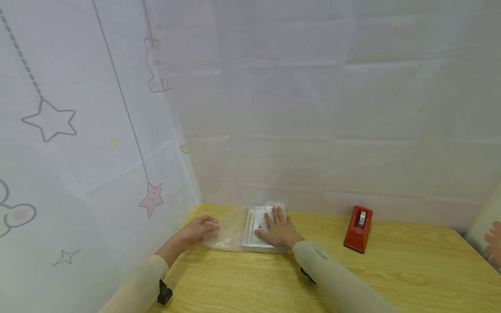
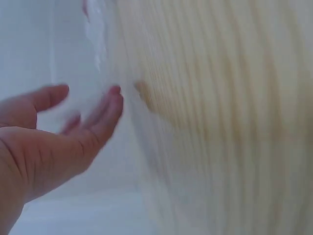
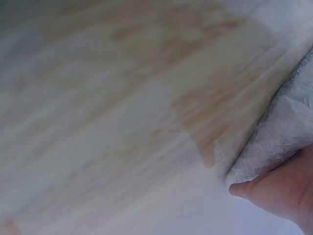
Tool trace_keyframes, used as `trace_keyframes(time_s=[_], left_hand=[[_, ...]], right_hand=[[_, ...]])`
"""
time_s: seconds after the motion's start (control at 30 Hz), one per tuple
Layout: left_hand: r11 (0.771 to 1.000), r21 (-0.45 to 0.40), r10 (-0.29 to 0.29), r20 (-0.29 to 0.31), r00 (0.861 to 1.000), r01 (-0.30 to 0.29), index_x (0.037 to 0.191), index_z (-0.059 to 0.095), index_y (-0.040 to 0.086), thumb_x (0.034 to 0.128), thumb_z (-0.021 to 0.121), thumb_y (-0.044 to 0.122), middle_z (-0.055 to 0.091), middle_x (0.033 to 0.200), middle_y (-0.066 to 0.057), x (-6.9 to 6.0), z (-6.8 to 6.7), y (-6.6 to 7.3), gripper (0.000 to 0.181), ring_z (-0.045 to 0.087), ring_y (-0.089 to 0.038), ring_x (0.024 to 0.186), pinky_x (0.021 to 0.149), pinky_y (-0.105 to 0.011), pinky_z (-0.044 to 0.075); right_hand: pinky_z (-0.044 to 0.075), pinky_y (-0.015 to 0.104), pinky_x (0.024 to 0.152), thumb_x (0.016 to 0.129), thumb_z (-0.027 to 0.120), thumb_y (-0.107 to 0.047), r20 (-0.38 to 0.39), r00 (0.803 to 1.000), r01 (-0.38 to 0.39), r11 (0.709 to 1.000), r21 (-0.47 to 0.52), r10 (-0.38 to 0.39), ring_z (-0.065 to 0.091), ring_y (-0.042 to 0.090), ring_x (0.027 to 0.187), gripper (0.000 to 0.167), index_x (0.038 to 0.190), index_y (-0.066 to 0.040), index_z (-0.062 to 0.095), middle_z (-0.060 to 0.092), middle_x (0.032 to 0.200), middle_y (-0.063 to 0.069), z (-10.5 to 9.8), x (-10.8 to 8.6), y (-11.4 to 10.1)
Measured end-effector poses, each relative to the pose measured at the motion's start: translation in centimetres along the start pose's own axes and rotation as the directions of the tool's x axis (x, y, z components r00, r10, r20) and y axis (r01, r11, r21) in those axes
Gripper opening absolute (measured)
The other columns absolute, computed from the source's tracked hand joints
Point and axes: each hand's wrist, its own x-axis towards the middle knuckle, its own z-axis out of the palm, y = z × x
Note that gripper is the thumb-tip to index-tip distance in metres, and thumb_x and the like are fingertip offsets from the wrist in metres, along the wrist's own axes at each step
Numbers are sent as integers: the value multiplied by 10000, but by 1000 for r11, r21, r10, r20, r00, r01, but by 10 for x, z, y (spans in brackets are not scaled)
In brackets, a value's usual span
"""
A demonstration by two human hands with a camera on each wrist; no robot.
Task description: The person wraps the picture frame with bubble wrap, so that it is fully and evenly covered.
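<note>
A flat picture frame (image 1: 248, 230) with a pale silvery border lies on the wooden table, its right part covered by bubble wrap (image 1: 228, 230). More of the clear wrap spreads out to the left. My right hand (image 1: 278, 230) rests on the covered part with fingers spread; in the right wrist view that hand (image 3: 279, 191) lies against the crinkled bubble wrap (image 3: 281, 132). At the wrap's left edge is my left hand (image 1: 195, 230). The left wrist view shows this hand (image 2: 58, 152) with loosely bent fingers and thumb apart, nothing between them. The middle of the frame is hidden.
A red tape dispenser (image 1: 358, 230) with a tape roll stands to the right on the table (image 1: 415, 261). Pale wall sheeting (image 1: 274, 108) rises right behind the table's back edge, and a printed sheet (image 1: 94, 174) borders its left side.
</note>
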Motion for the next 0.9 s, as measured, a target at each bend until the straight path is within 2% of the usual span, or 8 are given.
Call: trace_keyframes(time_s=[0.1, 0.27, 0.37, 0.53, 0.6, 0.67, 0.77, 0.9], left_hand=[[988, -152, -47, -81, 996, 34, 1492, 448, -58, 1039, 590, 134, 498, 1472, -246, -6, 16, 2, 512, 489, -410, 1326, 1047, -518, 421], [924, -383, -60, -104, 993, 16, 1529, 319, -117, 1085, 477, 108, 331, 1562, -300, -10, 38, 15, 522, 392, -472, 1384, 1110, -512, 359], [917, -398, -43, -106, 993, -3, 1545, 302, -95, 1105, 415, 136, 337, 1561, -300, -12, 45, 24, 509, 365, -475, 1400, 1109, -504, 359], [953, -303, -15, -114, 993, -20, 1548, 420, 63, 1115, 420, 329, 405, 1549, -241, -11, 50, 29, 507, 412, -435, 1385, 1072, -546, 363], [951, -306, 2, -98, 995, -32, 1566, 409, 118, 1113, 403, 402, 369, 1574, -233, -8, 52, 28, 535, 373, -448, 1406, 1111, -590, 306], [935, -352, 20, -79, 997, -47, 1596, 359, 146, 1115, 372, 429, 296, 1605, -249, -5, 54, 28, 558, 292, -485, 1436, 1140, -622, 231], [887, -456, 57, -52, 997, -75, 1634, 246, 147, 1124, 314, 430, 164, 1635, -285, -2, 61, 30, 587, 164, -535, 1458, 1148, -650, 142], [835, -540, 80, -76, 994, -109, 1644, 197, 148, 1128, 295, 411, 131, 1641, -287, -1, 70, 37, 587, 167, -537, 1456, 1152, -643, 144]], right_hand=[[119, 641, 1161, 972, 271, -772, 0, 1000, -1, 1000, 7, 1, 7, 378, 1531, 936, 1633, -110, 234, 71, 1675, 205, 1, -2, 0], [120, 648, 1158, 984, 285, -750, -11, 1000, -3, 1000, -1, 3, 9, 389, 1529, 921, 1633, -100, 227, 72, 1673, 213, -2, -5, 3], [130, 645, 1158, 983, 276, -752, -18, 1000, -8, 1000, -16, 7, 18, 392, 1529, 921, 1633, -100, 229, 79, 1673, 212, -4, -6, 5], [124, 639, 1161, 982, 283, -752, -7, 1000, -7, 1000, -1, 7, 1, 385, 1530, 922, 1635, -104, 219, 66, 1675, 210, -7, -10, 5], [124, 638, 1162, 987, 296, -741, -6, 1000, -4, 1000, 11, 4, -1, 387, 1530, 914, 1633, -99, 224, 67, 1674, 214, -9, -12, 4], [127, 639, 1161, 990, 307, -733, -6, 1000, -5, 1000, 14, 5, 5, 389, 1530, 908, 1631, -93, 231, 72, 1672, 218, -11, -13, 4], [127, 644, 1158, 993, 311, -728, -9, 1000, -7, 1000, 17, 7, 13, 396, 1528, 905, 1628, -87, 241, 76, 1671, 223, -13, -15, 3], [128, 660, 1151, 994, 293, -731, 1, 1000, -3, 1000, 0, 3, 10, 396, 1528, 902, 1631, -94, 234, 71, 1673, 220, -13, -15, 1]])
